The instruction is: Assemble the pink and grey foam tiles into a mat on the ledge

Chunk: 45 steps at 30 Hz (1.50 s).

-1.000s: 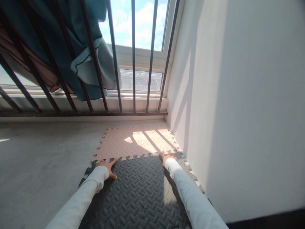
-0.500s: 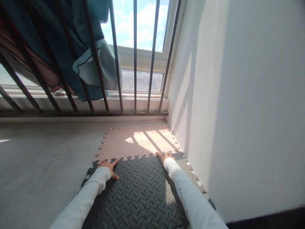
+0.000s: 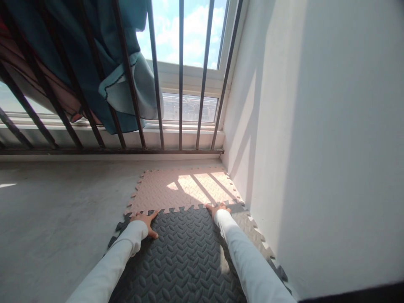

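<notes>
A black foam mat tile (image 3: 186, 248) with a raised tread pattern lies on the floor in front of me. Beyond it lies a pink foam mat tile (image 3: 158, 189), and their jagged edges meet along a toothed seam. My left hand (image 3: 145, 221) rests on the black tile's far left corner at that seam, fingers spread and thumb stretched out. At the far right corner, my right hand (image 3: 218, 208) lies on the seam with its fingers apart. Neither hand is wrapped around anything. My right sleeve covers part of the black tile.
A white wall (image 3: 322, 147) rises close along the tiles' right side. Dark railing bars (image 3: 181, 84) stand behind the pink tile, before a window (image 3: 189, 33). Blue-green cloth (image 3: 116, 97) hangs behind the bars. Grey floor (image 3: 57, 227) spreads to the left.
My right hand has shifted very slightly left and toward me along the seam. My left hand stays in place, and the view has moved a little.
</notes>
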{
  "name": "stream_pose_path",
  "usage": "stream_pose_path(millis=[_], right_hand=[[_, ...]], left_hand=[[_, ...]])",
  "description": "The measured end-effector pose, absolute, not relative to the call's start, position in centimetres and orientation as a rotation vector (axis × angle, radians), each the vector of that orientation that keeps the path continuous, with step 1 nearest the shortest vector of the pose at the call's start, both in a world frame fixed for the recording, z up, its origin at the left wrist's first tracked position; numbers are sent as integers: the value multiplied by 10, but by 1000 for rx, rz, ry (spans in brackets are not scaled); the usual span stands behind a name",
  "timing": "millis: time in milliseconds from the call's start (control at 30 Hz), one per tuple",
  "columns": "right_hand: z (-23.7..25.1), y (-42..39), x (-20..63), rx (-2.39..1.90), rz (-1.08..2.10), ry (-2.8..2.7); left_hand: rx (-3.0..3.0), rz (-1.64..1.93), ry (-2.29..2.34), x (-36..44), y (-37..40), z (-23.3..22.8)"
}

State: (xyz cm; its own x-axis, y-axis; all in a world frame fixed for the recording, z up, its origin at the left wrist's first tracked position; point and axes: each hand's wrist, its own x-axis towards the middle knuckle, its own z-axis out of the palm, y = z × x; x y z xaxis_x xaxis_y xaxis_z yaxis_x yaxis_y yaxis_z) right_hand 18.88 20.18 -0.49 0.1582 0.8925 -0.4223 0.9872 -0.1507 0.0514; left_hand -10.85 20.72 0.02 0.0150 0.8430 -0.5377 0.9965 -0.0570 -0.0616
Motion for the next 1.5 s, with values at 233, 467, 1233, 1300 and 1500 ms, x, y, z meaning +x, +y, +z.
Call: stream_pose_path(millis=[233,467,1233,1300,1500], right_hand=[[-7,185,148,2043,-401,2010],[-25,182,105,2140,-360,2012],[-13,191,104,2143,-586,1836],[-13,191,105,2134,-574,1850],[-12,190,107,2107,-503,1902]], left_hand=[[1973,-655,1871,-107,207,3],[1993,-636,1865,-109,207,0],[1900,-629,1918,-112,207,-7],[1897,-645,1915,-112,207,-8],[1901,-659,1910,-111,207,-5]])
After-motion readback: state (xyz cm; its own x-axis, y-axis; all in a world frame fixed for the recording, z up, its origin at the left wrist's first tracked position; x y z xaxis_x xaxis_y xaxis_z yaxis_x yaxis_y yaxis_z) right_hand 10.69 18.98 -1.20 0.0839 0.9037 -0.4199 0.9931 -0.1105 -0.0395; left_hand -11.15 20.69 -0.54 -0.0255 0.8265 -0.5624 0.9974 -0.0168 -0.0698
